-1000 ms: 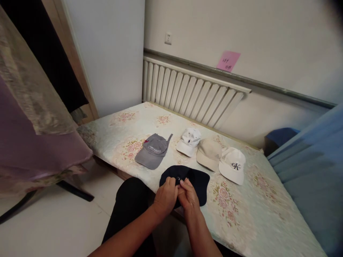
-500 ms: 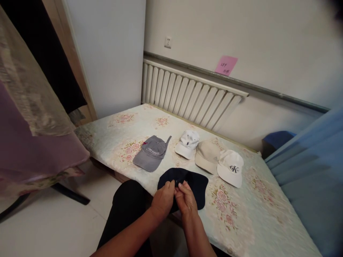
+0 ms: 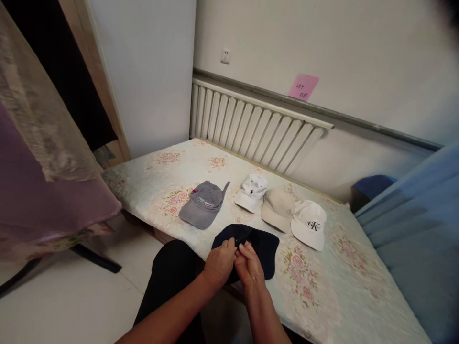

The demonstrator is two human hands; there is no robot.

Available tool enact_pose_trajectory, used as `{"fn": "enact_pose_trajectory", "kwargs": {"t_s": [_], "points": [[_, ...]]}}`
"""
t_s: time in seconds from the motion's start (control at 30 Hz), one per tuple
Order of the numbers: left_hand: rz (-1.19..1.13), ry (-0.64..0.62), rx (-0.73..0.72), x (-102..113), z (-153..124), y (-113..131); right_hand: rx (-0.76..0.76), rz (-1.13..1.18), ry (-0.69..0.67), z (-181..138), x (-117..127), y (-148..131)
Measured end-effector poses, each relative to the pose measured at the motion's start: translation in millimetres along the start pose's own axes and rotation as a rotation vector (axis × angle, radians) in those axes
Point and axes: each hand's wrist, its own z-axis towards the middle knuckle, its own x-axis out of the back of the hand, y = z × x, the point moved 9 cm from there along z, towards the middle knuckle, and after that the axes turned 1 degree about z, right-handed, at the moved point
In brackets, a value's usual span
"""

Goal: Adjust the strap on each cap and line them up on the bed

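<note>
A dark navy cap (image 3: 266, 248) is held over the near edge of the bed, its brim toward the right. My left hand (image 3: 220, 262) is closed on the cap's strap area, thumb and fingers pinched together. Right beside it, my right hand (image 3: 249, 265) pinches the same part of the cap with its fingertips. The exact strap or fastening between the fingers is too small and dark to make out. Past the navy cap lie a grey cap (image 3: 203, 205) with its strap sticking out, a white cap (image 3: 251, 192), a beige cap (image 3: 278, 209) and a white cap with black letters (image 3: 309, 225).
The caps lie on a bed with a floral cover (image 3: 201, 160). Behind it are a radiator (image 3: 251, 126) and a wall with a pink note (image 3: 303, 87). A blue curtain (image 3: 412, 229) hangs at right; clothes (image 3: 53, 119) hang at left. My knee (image 3: 172, 272) is near the bed's edge.
Both hands stay at the navy cap, with only slight shifts of the left fingers at the strap area. The other caps have not moved.
</note>
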Motion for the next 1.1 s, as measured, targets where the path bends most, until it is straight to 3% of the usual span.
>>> {"fn": "enact_pose_trajectory", "kwargs": {"t_s": [1.1], "points": [[-0.01,-0.007,-0.046,-2.9,-3.9,2.5,0.001,-0.042,-0.001,-0.4,-1.3,-3.8]]}}
